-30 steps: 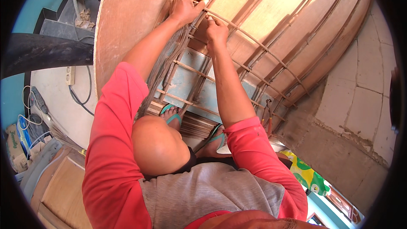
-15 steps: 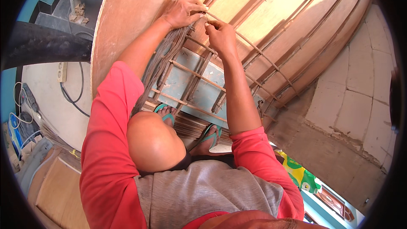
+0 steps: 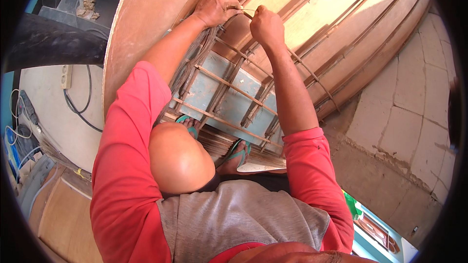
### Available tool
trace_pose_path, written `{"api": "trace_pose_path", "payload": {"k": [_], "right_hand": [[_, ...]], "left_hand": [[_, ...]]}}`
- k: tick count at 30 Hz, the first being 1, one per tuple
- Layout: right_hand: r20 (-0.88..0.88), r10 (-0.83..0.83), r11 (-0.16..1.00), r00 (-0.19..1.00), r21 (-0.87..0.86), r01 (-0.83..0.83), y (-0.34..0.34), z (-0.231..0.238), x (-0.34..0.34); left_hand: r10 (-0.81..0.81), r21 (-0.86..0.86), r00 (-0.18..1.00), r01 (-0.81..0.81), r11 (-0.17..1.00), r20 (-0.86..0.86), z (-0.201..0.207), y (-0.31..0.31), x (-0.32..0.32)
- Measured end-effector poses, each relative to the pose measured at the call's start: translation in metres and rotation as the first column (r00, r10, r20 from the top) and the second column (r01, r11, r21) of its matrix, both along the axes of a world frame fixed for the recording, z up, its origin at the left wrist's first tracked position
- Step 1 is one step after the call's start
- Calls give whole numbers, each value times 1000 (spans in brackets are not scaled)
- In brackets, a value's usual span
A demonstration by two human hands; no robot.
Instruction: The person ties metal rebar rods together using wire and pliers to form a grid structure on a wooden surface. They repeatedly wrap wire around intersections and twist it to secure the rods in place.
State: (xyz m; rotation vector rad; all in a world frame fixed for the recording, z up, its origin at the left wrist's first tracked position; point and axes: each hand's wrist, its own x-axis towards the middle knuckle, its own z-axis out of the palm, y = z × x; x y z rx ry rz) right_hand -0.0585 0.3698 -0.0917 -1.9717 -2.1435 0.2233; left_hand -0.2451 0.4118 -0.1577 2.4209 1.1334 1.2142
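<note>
A lattice of thin brown rods (image 3: 229, 87), crossed and tied, spreads in front of me against a large curved wooden panel (image 3: 141, 24). At its upper part my left hand (image 3: 218, 8) is closed, thumb and fingers pinched at a rod joint. My right hand (image 3: 267, 25) is closed a little to the right. A thin, dark, wire-like strand (image 3: 248, 9) runs between the two hands, pinched at each end; its material is too fine to make out. Beneath my left wrist hangs a bundle of long brown strands (image 3: 187, 70) along the lattice's left side.
My feet in green flip-flops (image 3: 238, 155) rest below the lattice, beside stacked slats (image 3: 214, 139). A black pipe-like object (image 3: 58, 44) juts in from the left. A power strip (image 3: 67, 77) with a cable lies below it. Pale tiled slabs (image 3: 404, 102) stand at right.
My right hand has moved right and up, away from my left, drawing out the strand between them. My left hand stays at nearly the same joint.
</note>
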Motion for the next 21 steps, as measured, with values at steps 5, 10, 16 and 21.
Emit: {"api": "trace_pose_path", "payload": {"k": [5,10,16,21], "right_hand": [[-497,-233,936,836,-349,53,-28,-42,-14],[-833,-483,874,270,-480,81,-105,-7,34],[362,-584,728,727,-161,666,-280,11,175],[569,-469,286,676,-626,725,-363,-29,230]], "left_hand": [[30,-144,995,-43,989,-93,-7,2,1],[14,-168,1000,-11,986,17,33,-18,16],[33,-40,999,-32,999,18,24,-14,-2],[-3,-60,998,6,998,57,20,-2,-19]]}}
